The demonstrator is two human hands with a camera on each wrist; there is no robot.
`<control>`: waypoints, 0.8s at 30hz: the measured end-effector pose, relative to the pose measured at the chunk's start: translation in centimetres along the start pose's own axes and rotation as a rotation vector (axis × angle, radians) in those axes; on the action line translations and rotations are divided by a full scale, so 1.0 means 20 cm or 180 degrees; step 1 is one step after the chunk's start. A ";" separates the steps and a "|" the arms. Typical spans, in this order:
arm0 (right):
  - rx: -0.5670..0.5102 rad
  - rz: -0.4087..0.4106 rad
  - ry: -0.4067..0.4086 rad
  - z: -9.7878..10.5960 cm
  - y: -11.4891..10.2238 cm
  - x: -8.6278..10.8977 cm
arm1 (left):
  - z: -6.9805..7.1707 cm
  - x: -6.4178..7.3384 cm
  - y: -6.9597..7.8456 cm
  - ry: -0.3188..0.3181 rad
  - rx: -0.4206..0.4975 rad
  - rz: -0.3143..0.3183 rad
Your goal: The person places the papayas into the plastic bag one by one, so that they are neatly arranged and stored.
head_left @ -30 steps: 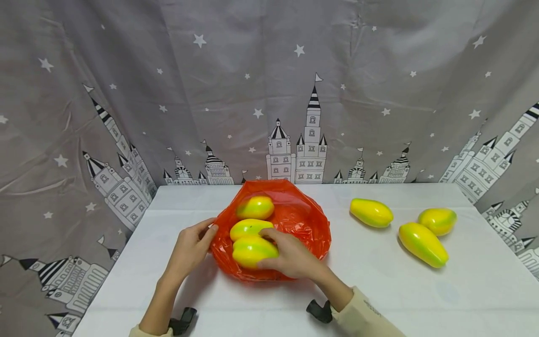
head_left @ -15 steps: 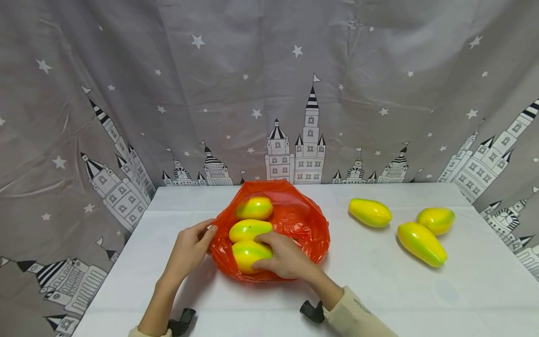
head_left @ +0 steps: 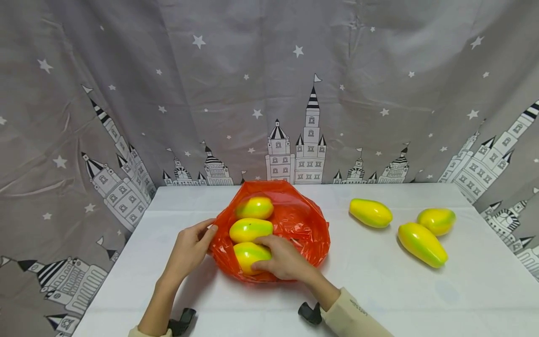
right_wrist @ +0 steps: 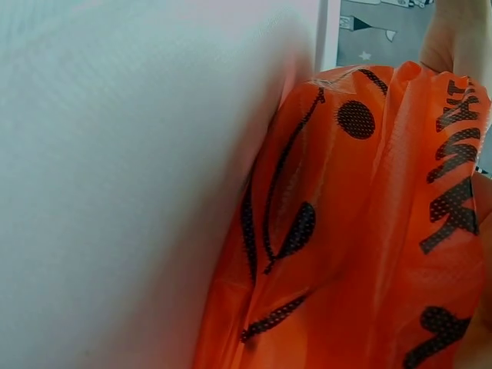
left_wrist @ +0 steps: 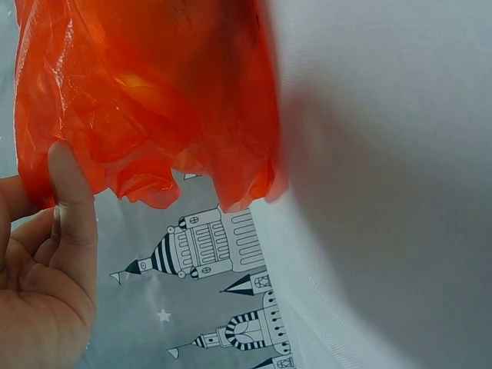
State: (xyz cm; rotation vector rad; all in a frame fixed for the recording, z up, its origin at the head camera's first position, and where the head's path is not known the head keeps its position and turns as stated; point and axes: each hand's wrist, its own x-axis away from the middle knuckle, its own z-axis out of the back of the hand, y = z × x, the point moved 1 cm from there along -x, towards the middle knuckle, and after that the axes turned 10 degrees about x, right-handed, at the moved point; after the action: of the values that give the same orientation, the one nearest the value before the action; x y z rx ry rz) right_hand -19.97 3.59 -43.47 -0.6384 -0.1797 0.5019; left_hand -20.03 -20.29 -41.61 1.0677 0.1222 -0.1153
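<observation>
A red plastic bag [head_left: 296,220] lies with its mouth wide in the middle of the table. Inside, along its left side, three yellow-green papayas form a column: a far one [head_left: 258,207], a middle one [head_left: 249,230] and a near one [head_left: 248,256]. My right hand [head_left: 283,257] reaches into the bag and grips the near papaya by its right end, thumb below and fingers above. At the left rim, my left hand [head_left: 191,245] pinches the bag's edge between thumb and fingers. The left wrist view shows the thumb [left_wrist: 73,184] against the plastic. Black print marks the bag [right_wrist: 338,231] in the right wrist view, where the bag mostly hides the right hand.
Three more papayas lie on the white table [head_left: 358,290] to the right: one alone [head_left: 370,213], and a long one [head_left: 422,244] close beside a shorter one [head_left: 437,221]. A grey curtain [head_left: 236,56] with castles and stars stands behind the table.
My right hand has moved slightly left and down with the near papaya, which now sits lower in the bag beside the middle one. My left hand has stayed at the rim.
</observation>
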 end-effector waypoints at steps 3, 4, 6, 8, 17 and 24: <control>0.0001 -0.0042 -0.0019 0.00 0.00 0.00 | 0.00 0.00 0.00 0.0000 -0.0003 0.0024; 0.0001 -0.0046 -0.0021 0.00 0.00 0.00 | 0.00 0.00 0.00 -0.0001 -0.0006 0.0028; 0.0005 -0.0047 -0.0019 -0.01 0.00 0.00 | 0.00 0.00 0.00 0.0000 -0.0005 0.0037; 0.0000 -0.0034 -0.0019 -0.01 0.00 0.00 | 0.00 0.00 0.01 -0.0003 -0.0011 0.0035; 0.0024 0.0029 -0.0031 -0.02 -0.01 0.00 | 0.00 0.00 0.01 -0.0019 0.0012 0.0020; 0.0098 0.0035 -0.0037 -0.02 0.00 0.00 | -0.01 -0.01 0.00 0.0025 -0.0033 -0.0118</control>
State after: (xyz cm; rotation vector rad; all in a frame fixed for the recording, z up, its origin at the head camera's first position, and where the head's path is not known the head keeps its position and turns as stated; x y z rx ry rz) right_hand -19.85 3.23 -43.81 -0.6067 -0.1793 0.5183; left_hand -20.16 -20.23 -41.71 1.0557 0.1496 -0.1437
